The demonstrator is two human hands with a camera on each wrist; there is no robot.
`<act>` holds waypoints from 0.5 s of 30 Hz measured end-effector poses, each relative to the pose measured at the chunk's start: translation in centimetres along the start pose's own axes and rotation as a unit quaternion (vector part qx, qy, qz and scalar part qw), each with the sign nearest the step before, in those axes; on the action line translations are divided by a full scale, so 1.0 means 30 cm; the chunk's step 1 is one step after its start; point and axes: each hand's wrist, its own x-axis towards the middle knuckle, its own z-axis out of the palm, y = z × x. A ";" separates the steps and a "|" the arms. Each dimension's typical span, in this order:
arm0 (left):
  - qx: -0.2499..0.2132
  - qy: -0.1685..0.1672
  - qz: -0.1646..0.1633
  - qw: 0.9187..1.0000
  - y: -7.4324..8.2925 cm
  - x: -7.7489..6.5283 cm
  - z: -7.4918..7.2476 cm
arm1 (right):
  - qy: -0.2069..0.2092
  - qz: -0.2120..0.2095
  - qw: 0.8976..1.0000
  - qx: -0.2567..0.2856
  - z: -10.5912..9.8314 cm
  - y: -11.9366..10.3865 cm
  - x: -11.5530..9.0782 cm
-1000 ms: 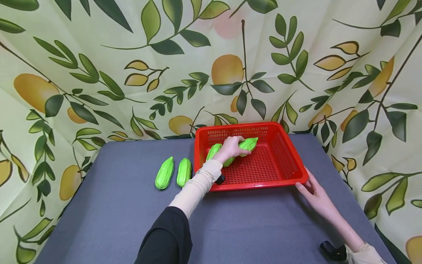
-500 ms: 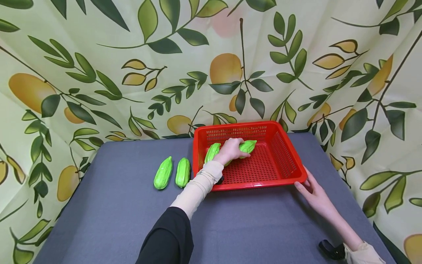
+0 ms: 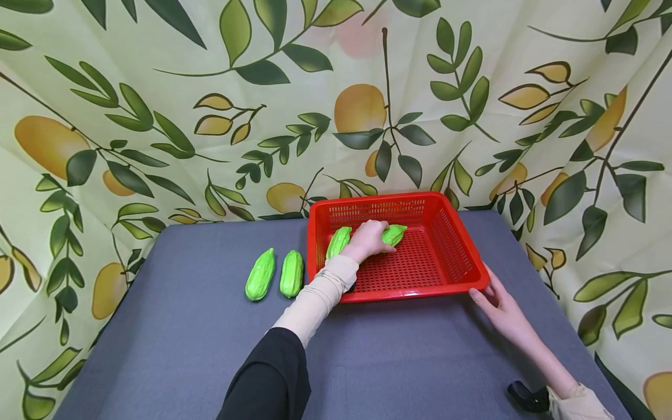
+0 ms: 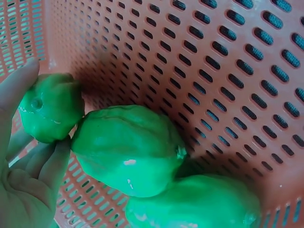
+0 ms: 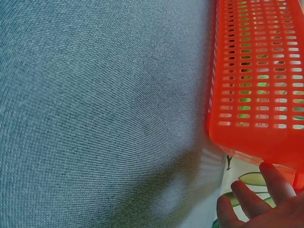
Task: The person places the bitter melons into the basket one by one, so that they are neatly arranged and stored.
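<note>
My left hand reaches into a red plastic basket and grips a light green ridged bitter melon by its middle. In the left wrist view, thumb and fingers lie round that bitter melon, end-on to the camera. Beside it lie a second bitter melon and a third. My right hand holds the basket's near right corner, thumb at the front rim, fingers along the side. The right wrist view shows the right hand's fingers at the perforated basket's corner.
Two more bitter melons, one farther left and one nearer the basket, lie on the grey-blue cloth-covered table. A leaf-and-fruit patterned curtain hangs close behind the table and basket.
My left hand and the bitter melon it grips have sunk slightly lower into the basket. The right hand has stayed at the basket's corner.
</note>
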 end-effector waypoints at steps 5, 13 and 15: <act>0.070 -0.017 0.021 0.997 0.010 0.001 0.006 | 0.001 0.002 1.000 -0.004 -0.001 0.003 -0.001; 0.106 -0.023 0.025 0.994 0.013 0.001 0.012 | 0.002 -0.005 1.000 0.001 0.000 0.001 -0.002; 0.103 -0.022 0.026 0.994 0.012 -0.001 0.011 | 0.003 -0.008 1.000 0.003 0.000 0.000 -0.003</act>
